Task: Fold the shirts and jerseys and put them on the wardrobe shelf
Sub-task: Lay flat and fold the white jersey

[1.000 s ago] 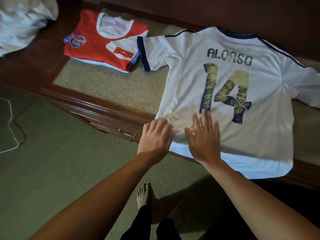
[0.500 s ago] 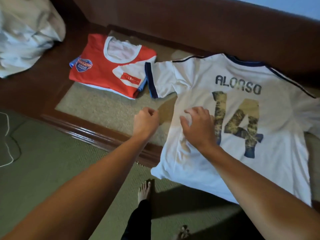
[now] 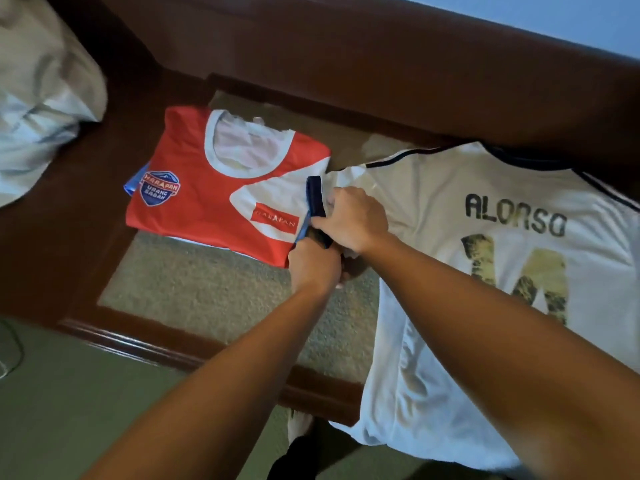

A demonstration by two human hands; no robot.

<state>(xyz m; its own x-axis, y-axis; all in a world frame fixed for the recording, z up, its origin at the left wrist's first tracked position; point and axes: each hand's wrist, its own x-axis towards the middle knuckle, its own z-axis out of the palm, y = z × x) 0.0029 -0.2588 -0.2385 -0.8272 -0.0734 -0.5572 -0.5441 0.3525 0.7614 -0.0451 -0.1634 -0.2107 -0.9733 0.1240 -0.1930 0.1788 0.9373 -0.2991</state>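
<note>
A white jersey (image 3: 450,271) printed "ALONSO" lies back-up on a wooden-framed surface, its hem hanging over the front edge. Both hands grip its left sleeve at the navy cuff: my right hand (image 3: 353,221) pinches the upper part of the cuff, and my left hand (image 3: 317,263) holds the lower part just below it. To the left lies a folded red and white jersey (image 3: 214,199) with a blue badge, stacked on another folded garment.
The surface has a dark wooden frame (image 3: 166,341) around a beige padded panel (image 3: 221,292). A crumpled pale cloth heap (image 3: 38,98) lies at the far left. Green carpet (image 3: 69,410) covers the floor in front. A dark wooden backboard (image 3: 381,81) runs behind.
My hands left the jersey's lower body, moved up and left, and took hold of the left sleeve's cuff. The view shifted closer and left.
</note>
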